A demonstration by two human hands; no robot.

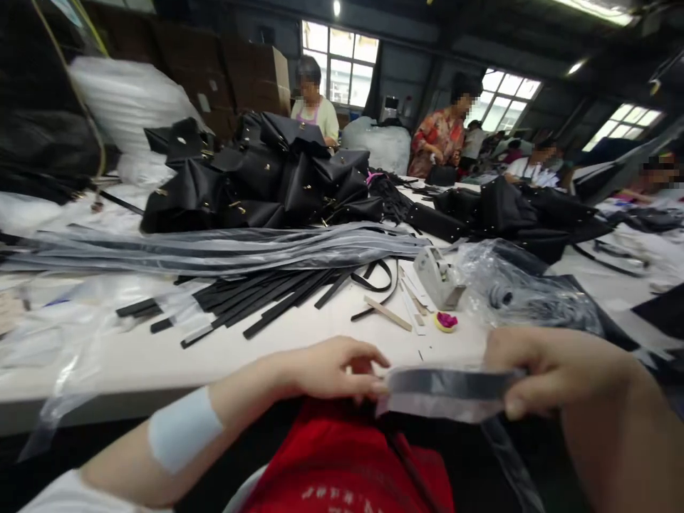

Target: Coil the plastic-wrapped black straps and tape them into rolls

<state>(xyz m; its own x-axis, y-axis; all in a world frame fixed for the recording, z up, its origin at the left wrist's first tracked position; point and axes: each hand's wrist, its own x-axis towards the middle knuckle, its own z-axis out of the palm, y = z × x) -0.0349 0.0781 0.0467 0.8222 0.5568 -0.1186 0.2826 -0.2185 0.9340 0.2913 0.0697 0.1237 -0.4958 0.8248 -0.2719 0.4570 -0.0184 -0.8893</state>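
Observation:
A black strap in a clear plastic sleeve (449,388) stretches between my two hands, just in front of the table's near edge. My left hand (342,367) pinches the left end of the sleeve between thumb and fingers. At the other end, my right hand (550,370) grips the strap and sleeve with the thumb on top. A further length of sleeved strap (510,456) hangs below my right hand. Motion blurs the sleeve a little. On the table beyond my hands lie loose black straps (278,296) and a long bundle of plastic-wrapped straps (214,249).
A tape dispenser (438,274), a small yellow dish with something magenta (445,322) and a flat wooden strip (387,313) lie ahead. Crumpled clear plastic (513,285) sits right. Black bags (267,174) are piled behind. Several co-workers, including one person in a patterned top (438,139), stand farther back.

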